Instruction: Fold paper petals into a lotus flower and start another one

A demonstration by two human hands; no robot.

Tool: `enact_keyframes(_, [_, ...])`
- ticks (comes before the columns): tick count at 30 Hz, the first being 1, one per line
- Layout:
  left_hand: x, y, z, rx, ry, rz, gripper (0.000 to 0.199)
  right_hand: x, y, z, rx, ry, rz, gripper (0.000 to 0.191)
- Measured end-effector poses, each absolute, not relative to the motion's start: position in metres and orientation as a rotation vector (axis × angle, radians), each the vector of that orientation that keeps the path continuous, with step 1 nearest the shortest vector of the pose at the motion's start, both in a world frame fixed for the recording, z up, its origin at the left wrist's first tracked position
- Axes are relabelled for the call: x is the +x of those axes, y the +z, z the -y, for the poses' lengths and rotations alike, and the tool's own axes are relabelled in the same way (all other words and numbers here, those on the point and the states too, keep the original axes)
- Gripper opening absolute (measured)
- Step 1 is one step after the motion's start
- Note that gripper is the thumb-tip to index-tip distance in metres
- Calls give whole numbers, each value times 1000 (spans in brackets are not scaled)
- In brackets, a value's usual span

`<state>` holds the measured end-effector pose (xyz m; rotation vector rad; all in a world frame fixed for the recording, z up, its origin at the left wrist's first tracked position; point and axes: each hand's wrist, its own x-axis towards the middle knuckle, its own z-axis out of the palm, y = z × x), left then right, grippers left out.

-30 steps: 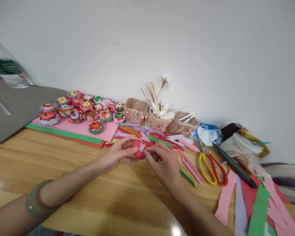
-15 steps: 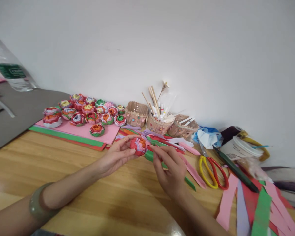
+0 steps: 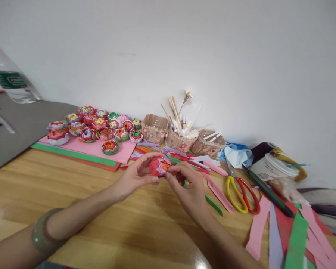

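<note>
**Wooden table (image 3: 123, 235) by a pale wall (image 3: 226, 56), a layered paper flower (image 3: 157, 167) held above it**

The flower sits between the person's hands, in front of a scatter of paper strips (image 3: 182, 152). The left hand (image 3: 137, 173) has thumb and fingers clamped on its left side; the fingertips behind it are hidden. On the right hand (image 3: 189, 186), thumb and forefinger come together at the flower's right edge; whether they pinch a petal or merely touch it, I cannot tell. Its other fingers are curled, and green paper shows partly behind them.

Finished-looking flowers (image 3: 103, 133) crowd a pink sheet (image 3: 124, 149), the rear ones partly covered by those in front. A bottle (image 3: 12, 84) is cut off by the left edge. Near the scissors (image 3: 242, 196) lies a long dark-green tool (image 3: 268, 192), its kind unclear. The lidded cup (image 3: 273, 168) has print too small to read, and the wide strips (image 3: 295, 239) run out of view below.
</note>
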<state>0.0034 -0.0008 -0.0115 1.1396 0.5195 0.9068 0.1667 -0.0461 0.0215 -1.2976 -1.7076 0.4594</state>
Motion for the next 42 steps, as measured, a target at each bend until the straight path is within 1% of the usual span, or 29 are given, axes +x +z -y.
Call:
enact_keyframes(4, [5, -12, 0, 1158, 952, -521, 51, 166, 22, 46, -1301, 424, 1717, 9])
enact_keyframes(6, [4, -13, 0, 1114, 920, -530, 53, 166, 21, 45, -1324, 394, 1713, 10])
enact_keyframes(11, [4, -14, 0, 1069, 892, -589, 47, 166, 17, 46, -1325, 277, 1737, 10])
enact_keyframes(13, [4, -15, -1, 1075, 906, -606, 47, 167, 16, 46, -1284, 259, 1743, 10])
enact_keyframes(15, [4, -16, -2, 1081, 910, -608, 48, 167, 16, 45, -1254, 319, 1737, 9])
enact_keyframes(20, [4, -17, -3, 1123, 913, -606, 49, 169, 17, 42, -1269, 595, 1706, 9])
enact_keyframes(25, [4, -17, -5, 1183, 949, -579, 49, 173, 19, 38, -1315, 742, 1704, 10])
enact_keyframes(31, [2, -15, -4, 1237, 924, -611, 53, 175, 19, 37, -1318, 732, 1772, 10])
enact_keyframes(36, [1, -14, -4, 1216, 868, -649, 52, 175, 19, 35, -1315, 699, 1792, 12])
enact_keyframes(42, [2, -13, -4, 1189, 849, -671, 49, 174, 24, 37, -1358, 804, 1773, 11])
